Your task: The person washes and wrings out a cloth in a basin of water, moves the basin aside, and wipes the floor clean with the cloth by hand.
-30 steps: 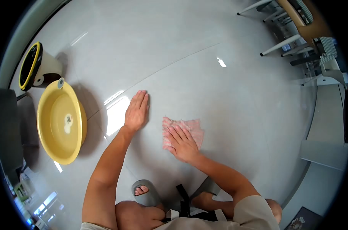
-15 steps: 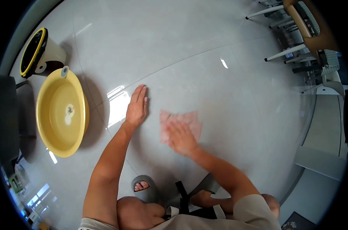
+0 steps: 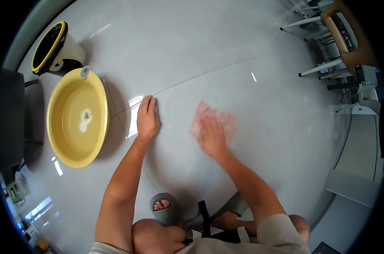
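My right hand point(image 3: 212, 134) lies flat on a pink cloth point(image 3: 230, 125), pressing it against the grey tiled floor point(image 3: 192, 51); the fingers are stretched out and slightly blurred. The cloth spreads out past both sides of the hand. To the left, my left hand point(image 3: 148, 119) rests flat on the bare floor, palm down, with nothing in it. Farther left stands a yellow basin point(image 3: 52, 122) that looks to hold water, with a white shape at its bottom.
A bin point(image 3: 73, 51) with a yellow rim and black liner stands behind the basin. Chairs point(image 3: 342, 38) are at the upper right, a grey cabinet point(image 3: 357, 148) at the right edge. A dark piece of furniture point(image 3: 8, 118) is at far left. My slippered foot point(image 3: 163, 207) is below.
My right hand has moved the cloth forward and to the right, turning it a little. My left hand stays flat on the floor. The whole view has shifted slightly.
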Action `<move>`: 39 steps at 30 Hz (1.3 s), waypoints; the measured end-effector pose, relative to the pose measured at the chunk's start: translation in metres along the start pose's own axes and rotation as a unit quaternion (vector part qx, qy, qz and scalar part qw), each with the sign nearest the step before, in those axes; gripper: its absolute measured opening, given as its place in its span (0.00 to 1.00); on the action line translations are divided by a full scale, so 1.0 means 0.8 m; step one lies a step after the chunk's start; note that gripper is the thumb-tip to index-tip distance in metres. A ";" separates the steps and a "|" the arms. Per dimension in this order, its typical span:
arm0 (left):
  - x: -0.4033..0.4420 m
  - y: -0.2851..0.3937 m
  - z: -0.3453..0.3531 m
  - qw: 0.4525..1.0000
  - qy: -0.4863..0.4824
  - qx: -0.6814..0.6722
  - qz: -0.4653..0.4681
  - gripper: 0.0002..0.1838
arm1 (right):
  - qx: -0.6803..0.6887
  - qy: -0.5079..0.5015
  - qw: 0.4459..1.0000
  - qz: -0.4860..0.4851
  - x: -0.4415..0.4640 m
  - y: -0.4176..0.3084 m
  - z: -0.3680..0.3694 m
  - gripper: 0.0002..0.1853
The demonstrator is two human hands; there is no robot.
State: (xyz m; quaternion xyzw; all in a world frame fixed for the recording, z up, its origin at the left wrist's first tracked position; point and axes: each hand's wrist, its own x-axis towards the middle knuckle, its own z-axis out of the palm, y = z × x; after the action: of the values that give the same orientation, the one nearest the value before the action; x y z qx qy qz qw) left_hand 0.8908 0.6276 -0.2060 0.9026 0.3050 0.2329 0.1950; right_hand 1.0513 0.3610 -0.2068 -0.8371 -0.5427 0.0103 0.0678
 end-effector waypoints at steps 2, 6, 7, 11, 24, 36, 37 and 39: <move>0.001 0.005 0.001 1.000 0.008 -0.021 -0.018 0.26 | 0.051 0.016 0.997 -0.060 -0.006 -0.047 -0.010 0.33; -0.003 0.001 0.004 0.997 0.003 -0.053 -0.061 0.29 | 0.095 0.030 0.991 -0.093 0.081 -0.084 -0.019 0.31; -0.002 0.001 0.004 0.996 -0.001 -0.059 -0.065 0.29 | 0.089 0.046 0.992 -0.083 0.112 -0.071 -0.004 0.30; -0.002 -0.003 0.007 0.998 -0.010 -0.035 -0.059 0.30 | 0.056 0.093 0.993 0.047 0.211 -0.012 0.011 0.30; -0.001 0.008 0.001 0.997 0.002 -0.038 -0.061 0.29 | 0.083 0.095 0.992 0.013 0.219 -0.007 -0.006 0.24; 0.001 0.011 0.007 0.999 0.008 0.013 -0.042 0.29 | 0.078 0.114 0.990 0.008 0.226 0.011 0.001 0.23; 0.002 0.012 0.006 0.999 0.003 0.022 -0.046 0.29 | 0.082 0.123 0.989 0.018 0.225 0.013 0.003 0.23; 0.006 0.020 0.005 0.998 -0.008 0.038 -0.054 0.29 | 0.087 0.143 0.985 0.040 0.224 0.016 0.000 0.23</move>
State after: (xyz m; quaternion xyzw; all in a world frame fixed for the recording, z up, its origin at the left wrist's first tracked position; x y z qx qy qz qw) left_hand 0.9041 0.6177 -0.1999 0.8936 0.3601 0.2029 0.1749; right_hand 1.1367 0.5187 -0.1987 -0.8420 -0.4905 -0.0593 0.2165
